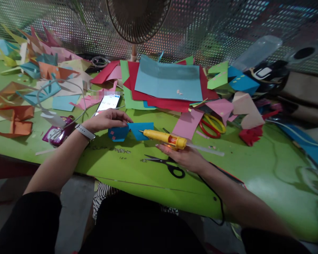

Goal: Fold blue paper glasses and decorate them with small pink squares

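Observation:
My right hand [187, 157] is closed round a yellow glue gun [164, 137] with a clear glue stick [206, 149] out of its back. The gun's nozzle points left, in front of a piece of folded blue paper [141, 129]. My left hand [108, 120], with a pale band at the wrist, pinches this blue paper at its left part, where pink flecks show. Black-handled scissors [172, 165] lie on the green table [137, 176] below the gun. Small bits lie scattered on the table under the paper.
A phone [108, 103] showing a timer lies behind my left hand. Stacked coloured sheets [169, 79] stand before a fan [137, 17]. Red and yellow scissors [212, 126] lie right. Folded papers [50, 70] crowd the left, near a purple object [59, 131] with a cable. The gun's cord [214, 194] hangs over the front edge.

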`<state>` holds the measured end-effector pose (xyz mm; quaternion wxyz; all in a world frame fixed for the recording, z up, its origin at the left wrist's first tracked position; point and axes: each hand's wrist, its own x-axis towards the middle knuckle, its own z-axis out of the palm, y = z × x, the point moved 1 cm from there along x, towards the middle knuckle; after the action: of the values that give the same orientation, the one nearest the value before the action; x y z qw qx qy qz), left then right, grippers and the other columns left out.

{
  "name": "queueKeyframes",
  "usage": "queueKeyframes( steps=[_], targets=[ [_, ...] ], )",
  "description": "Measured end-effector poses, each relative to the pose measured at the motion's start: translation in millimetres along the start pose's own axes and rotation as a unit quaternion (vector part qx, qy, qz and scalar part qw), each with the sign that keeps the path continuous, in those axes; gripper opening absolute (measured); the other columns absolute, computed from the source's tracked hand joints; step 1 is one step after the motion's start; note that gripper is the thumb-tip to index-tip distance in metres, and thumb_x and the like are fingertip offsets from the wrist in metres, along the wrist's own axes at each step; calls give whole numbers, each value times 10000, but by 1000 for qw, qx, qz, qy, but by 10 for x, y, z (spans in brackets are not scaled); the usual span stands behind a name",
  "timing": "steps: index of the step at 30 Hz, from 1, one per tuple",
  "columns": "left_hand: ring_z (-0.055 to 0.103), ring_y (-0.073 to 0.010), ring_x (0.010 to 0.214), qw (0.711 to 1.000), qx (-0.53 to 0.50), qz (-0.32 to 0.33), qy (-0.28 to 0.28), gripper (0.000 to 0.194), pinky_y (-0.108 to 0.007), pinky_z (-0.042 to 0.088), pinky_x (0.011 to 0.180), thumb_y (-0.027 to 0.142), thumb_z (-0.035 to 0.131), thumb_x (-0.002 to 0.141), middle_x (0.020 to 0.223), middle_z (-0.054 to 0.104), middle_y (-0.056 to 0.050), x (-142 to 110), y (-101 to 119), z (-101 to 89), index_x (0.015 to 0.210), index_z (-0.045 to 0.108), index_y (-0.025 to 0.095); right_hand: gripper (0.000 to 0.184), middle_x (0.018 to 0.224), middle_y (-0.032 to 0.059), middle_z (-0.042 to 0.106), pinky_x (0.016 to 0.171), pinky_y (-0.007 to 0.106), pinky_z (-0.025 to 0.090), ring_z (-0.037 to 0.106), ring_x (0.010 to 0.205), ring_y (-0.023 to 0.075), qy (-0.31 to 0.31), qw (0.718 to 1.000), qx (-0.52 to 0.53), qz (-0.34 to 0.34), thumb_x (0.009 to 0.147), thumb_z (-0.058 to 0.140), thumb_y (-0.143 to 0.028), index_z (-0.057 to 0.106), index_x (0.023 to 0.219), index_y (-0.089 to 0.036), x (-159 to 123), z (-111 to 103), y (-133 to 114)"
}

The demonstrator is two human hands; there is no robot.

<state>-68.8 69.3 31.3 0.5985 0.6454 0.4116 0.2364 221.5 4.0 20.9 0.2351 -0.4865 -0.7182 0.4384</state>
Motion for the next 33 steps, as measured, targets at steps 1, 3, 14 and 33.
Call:
queueKeyframes(
  steps=[1,3,14,33],
  targets=[
    [563,-68,540,1000,-2,-1,3,226,-163,474,535,206,735,772,647,667,3,-2,3,-1,981,748,122,370,815,40,695,683,402,605,673,752,228,3,1000,8,3,818,629,-595,664,892,-235,-11,-3,14],
    [558,-67,533,1000,-6,-2,6,219,-162,468,530,200,729,776,637,661,7,-5,9,0,979,750,121,368,805,39,697,684,398,608,677,749,226,12,1000,13,9,817,648,-584,672,910,-228,-37,-15,49],
    [554,-63,540,1000,-16,5,26,180,-165,462,531,166,729,759,684,684,-4,-4,35,-1,933,747,122,318,703,10,615,552,318,513,601,656,182,-9,998,-67,2,852,631,-539,618,818,-223,-39,-49,-34],
    [567,-75,566,1000,-4,-8,12,203,-163,459,526,202,700,779,674,678,-6,-4,9,26,965,746,135,311,765,34,661,667,407,588,664,755,237,-8,1000,-23,4,849,647,-523,679,958,-234,-57,-28,82]
  ],
)
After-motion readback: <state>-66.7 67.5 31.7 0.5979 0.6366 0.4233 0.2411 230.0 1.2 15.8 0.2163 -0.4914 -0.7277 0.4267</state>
